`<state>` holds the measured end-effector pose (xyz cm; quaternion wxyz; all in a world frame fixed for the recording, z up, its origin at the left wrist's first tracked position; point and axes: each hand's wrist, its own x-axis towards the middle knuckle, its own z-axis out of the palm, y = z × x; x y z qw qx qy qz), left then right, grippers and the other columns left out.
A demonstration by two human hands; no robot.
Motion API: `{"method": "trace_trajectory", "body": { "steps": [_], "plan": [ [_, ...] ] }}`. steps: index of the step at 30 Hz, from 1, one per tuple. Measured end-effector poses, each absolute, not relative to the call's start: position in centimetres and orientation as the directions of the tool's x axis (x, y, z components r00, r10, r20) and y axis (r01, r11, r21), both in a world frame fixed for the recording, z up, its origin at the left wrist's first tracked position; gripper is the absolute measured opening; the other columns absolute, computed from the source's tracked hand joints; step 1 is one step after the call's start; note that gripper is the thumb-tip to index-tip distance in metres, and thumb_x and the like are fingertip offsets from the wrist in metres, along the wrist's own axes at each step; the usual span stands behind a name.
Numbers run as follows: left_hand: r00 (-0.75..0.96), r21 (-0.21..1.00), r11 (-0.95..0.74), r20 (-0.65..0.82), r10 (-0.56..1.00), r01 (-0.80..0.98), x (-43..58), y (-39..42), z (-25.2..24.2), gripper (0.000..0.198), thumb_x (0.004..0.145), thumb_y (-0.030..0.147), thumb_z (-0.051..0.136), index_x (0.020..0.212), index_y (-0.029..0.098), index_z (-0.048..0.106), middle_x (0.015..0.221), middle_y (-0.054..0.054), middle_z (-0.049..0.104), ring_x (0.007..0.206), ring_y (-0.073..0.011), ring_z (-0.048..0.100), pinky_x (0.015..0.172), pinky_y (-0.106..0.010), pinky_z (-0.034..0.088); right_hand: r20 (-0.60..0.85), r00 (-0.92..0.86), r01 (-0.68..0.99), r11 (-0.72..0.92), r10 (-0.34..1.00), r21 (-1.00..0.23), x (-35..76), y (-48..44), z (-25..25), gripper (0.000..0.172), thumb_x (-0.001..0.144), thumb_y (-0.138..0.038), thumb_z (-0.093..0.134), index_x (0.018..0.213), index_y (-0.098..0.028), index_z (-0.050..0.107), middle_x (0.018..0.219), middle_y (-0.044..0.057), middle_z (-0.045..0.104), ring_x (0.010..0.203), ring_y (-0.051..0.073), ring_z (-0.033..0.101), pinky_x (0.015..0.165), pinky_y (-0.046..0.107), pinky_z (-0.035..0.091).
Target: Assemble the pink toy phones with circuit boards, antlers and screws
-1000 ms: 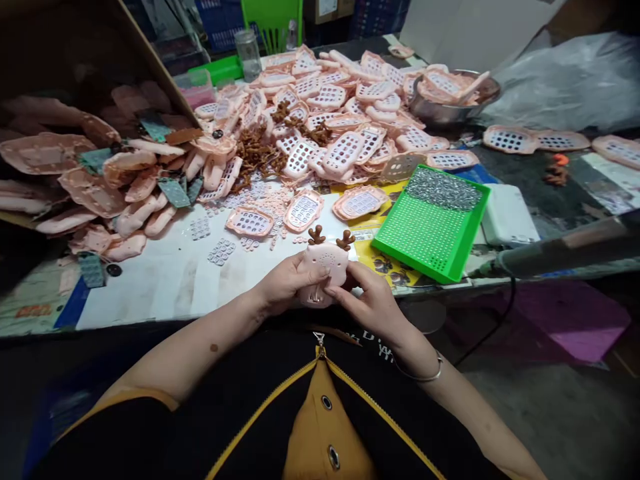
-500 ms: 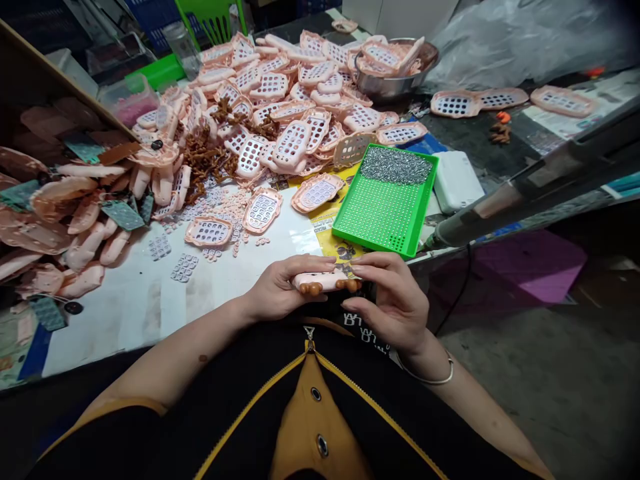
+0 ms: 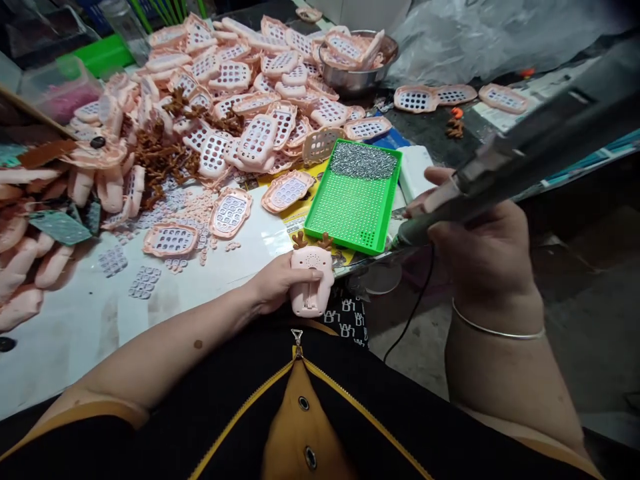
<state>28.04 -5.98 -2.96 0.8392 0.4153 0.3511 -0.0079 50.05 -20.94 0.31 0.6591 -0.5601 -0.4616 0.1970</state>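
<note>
Near left hand [image 3: 275, 283], white-lettered fabric [image 3: 346, 321]

the left hand [image 3: 274, 283] holds a pink casing [image 3: 320, 293] with brown antlers [image 3: 299, 241]; the right hand [image 3: 493, 250] grips a dark rod-shaped tool [image 3: 545, 133] near a green tray [image 3: 345, 213], small metal pieces [image 3: 363, 162] gathered at the tray's far end.

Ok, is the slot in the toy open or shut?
Open: on the toy in the left hand, the slot's recess and shiny metal bits show below the thumb, with no cover over them.
</note>
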Motion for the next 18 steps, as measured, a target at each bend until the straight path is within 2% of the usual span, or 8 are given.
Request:
{"method": "trace_trajectory", "body": {
  "steps": [2, 3, 6, 9, 16, 18],
  "plan": [
    [0.742, 0.670, 0.682, -0.610, 0.278, 0.295, 28.7, -6.2, -3.8, 0.037, 0.059, 0.020, 0.084, 0.091, 0.010, 0.068, 0.080, -0.007, 0.071, 0.070, -0.0165, 0.064, 0.072, -0.031, 0.050, 0.412, 0.523, 0.235, 0.339, 0.746, -0.911, 50.5, -20.0, 0.5, 0.034, 0.067, -0.033, 0.087, 0.098, -0.029, 0.072, 0.082, -0.001, 0.067, 0.072, 0.016, 0.062, 0.067, 0.032, 0.053],
    [0.736, 0.663, 0.694, -0.613, 0.287, 0.282, 28.9, -6.2, -4.1, 0.037, 0.061, 0.021, 0.084, 0.093, 0.011, 0.068, 0.081, -0.006, 0.072, 0.071, -0.0165, 0.065, 0.073, -0.032, 0.051, 0.429, 0.531, 0.239, 0.356, 0.731, -0.903, 50.4, -19.4, 0.5, 0.032, 0.067, -0.032, 0.087, 0.095, -0.027, 0.072, 0.076, -0.003, 0.064, 0.066, 0.014, 0.060, 0.063, 0.030, 0.052],
    [0.714, 0.638, 0.727, -0.631, 0.304, 0.255, 28.9, -6.0, -4.7, 0.036, 0.065, 0.022, 0.083, 0.097, 0.013, 0.068, 0.085, -0.006, 0.073, 0.074, -0.0175, 0.067, 0.075, -0.033, 0.053, 0.510, 0.553, 0.248, 0.454, 0.659, -0.856, 49.6, -17.9, 0.2, 0.031, 0.075, -0.031, 0.080, 0.103, -0.027, 0.069, 0.066, -0.005, 0.060, 0.056, 0.012, 0.057, 0.054, 0.029, 0.048],
    [0.700, 0.614, 0.747, -0.650, 0.297, 0.253, 28.7, -5.8, -4.6, 0.034, 0.065, 0.023, 0.083, 0.094, 0.012, 0.069, 0.084, -0.006, 0.073, 0.072, -0.0176, 0.067, 0.072, -0.033, 0.054, 0.578, 0.585, 0.277, 0.529, 0.569, -0.802, 49.0, -16.7, -1.0, 0.042, 0.076, -0.031, 0.077, 0.116, -0.031, 0.063, 0.062, -0.008, 0.056, 0.049, 0.012, 0.056, 0.049, 0.027, 0.047],
    [0.703, 0.584, 0.765, -0.663, 0.256, 0.272, 28.7, -5.6, -4.4, 0.039, 0.064, 0.024, 0.085, 0.098, 0.012, 0.068, 0.084, -0.006, 0.074, 0.072, -0.0179, 0.067, 0.071, -0.033, 0.055, 0.577, 0.598, 0.386, 0.430, 0.557, -0.816, 49.0, -15.6, -3.7, 0.040, 0.081, -0.047, 0.068, 0.117, -0.036, 0.052, 0.064, -0.008, 0.050, 0.045, 0.012, 0.050, 0.054, 0.032, 0.049],
    [0.702, 0.576, 0.770, -0.667, 0.249, 0.274, 28.8, -5.6, -4.5, 0.040, 0.064, 0.023, 0.085, 0.099, 0.013, 0.068, 0.084, -0.006, 0.074, 0.072, -0.0177, 0.067, 0.071, -0.033, 0.055, 0.546, 0.561, 0.430, 0.344, 0.622, -0.834, 49.2, -15.6, -4.1, 0.042, 0.084, -0.053, 0.062, 0.121, -0.037, 0.048, 0.068, -0.006, 0.052, 0.048, 0.014, 0.053, 0.057, 0.035, 0.050]
  ]
}}
